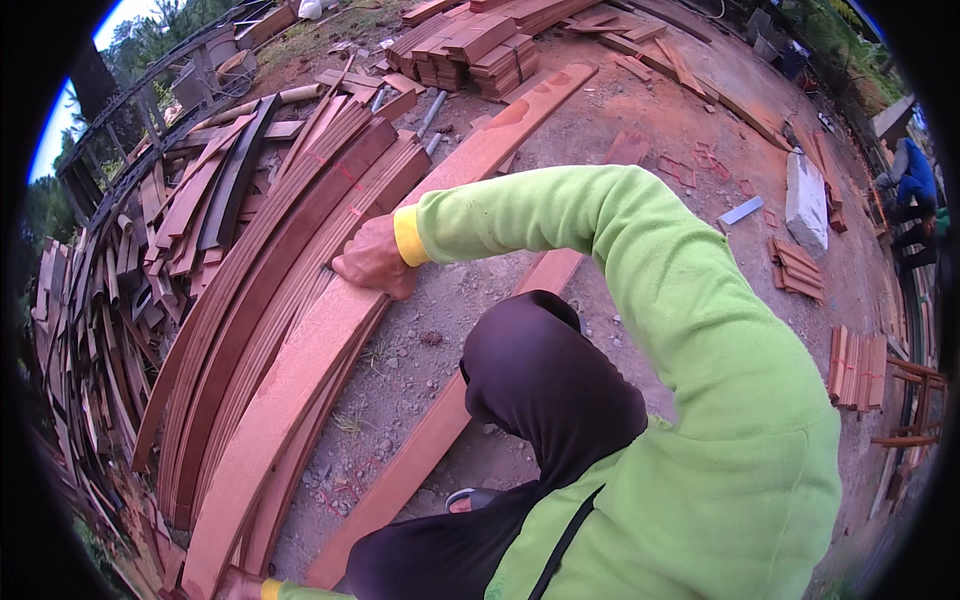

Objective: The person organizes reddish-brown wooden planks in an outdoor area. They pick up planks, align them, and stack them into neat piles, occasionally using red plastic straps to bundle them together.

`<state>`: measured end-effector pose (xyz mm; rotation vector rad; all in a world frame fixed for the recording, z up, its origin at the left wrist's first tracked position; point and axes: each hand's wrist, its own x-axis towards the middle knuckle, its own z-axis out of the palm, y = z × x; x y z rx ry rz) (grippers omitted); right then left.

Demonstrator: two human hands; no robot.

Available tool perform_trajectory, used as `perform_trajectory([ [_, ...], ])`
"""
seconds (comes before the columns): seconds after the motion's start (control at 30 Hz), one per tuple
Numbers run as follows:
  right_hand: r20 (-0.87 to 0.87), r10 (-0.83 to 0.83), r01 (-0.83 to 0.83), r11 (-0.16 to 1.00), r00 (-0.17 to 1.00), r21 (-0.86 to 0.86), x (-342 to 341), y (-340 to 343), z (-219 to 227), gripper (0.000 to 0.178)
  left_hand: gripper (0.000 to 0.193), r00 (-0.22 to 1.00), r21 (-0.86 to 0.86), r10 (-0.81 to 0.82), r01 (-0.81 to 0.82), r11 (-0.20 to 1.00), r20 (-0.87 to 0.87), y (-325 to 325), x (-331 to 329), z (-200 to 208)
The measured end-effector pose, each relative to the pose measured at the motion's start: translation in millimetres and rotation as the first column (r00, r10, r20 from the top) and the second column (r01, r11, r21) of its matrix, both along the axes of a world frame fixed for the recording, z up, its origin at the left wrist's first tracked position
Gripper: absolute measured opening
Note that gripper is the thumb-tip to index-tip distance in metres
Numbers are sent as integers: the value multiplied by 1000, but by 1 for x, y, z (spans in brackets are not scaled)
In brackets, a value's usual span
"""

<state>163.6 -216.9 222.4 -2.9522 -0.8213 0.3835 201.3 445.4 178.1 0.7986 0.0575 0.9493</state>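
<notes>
A long reddish-brown wooden plank (290,390) runs from the lower left toward the upper middle, over other boards. My right hand (380,258), in a light green sleeve with a yellow cuff, is closed across it around mid-length. A small dark tip pokes out beside those fingers; I cannot make out what it belongs to. At the bottom edge my left hand (240,583) grips the plank's near end from its right side, partly cut off by the picture. Just left of the plank lies a stack of long boards (270,270), curved by the lens.
Another plank (415,455) lies on the gravelly ground, passing beneath my bent leg. Piled scrap wood (110,290) fills the far left. Short board stacks (470,50) stand at the back. Rightward are a whitish block (806,205), small wood bundles (857,368) and another person (912,185).
</notes>
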Motion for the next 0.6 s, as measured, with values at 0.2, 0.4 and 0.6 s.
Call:
perform_trajectory([
  [0.2, 243, 324, -329, 944, 914, -20, 55, 183, 84, 35, 76, 654, 185, -716, 756, 628, -243, -228, -64, -38],
  [0.4, 175, 276, -280, 960, 945, -4, 44, 302, 131, 39, 64, 532, -77, -821, 828, 556, -205, -326, -51, -9],
  [0.6, 125, 329, -340, 937, 936, 76, 31, 380, 137, 52, 58, 677, -212, -735, 715, 666, -25, -273, -41, 14],
])
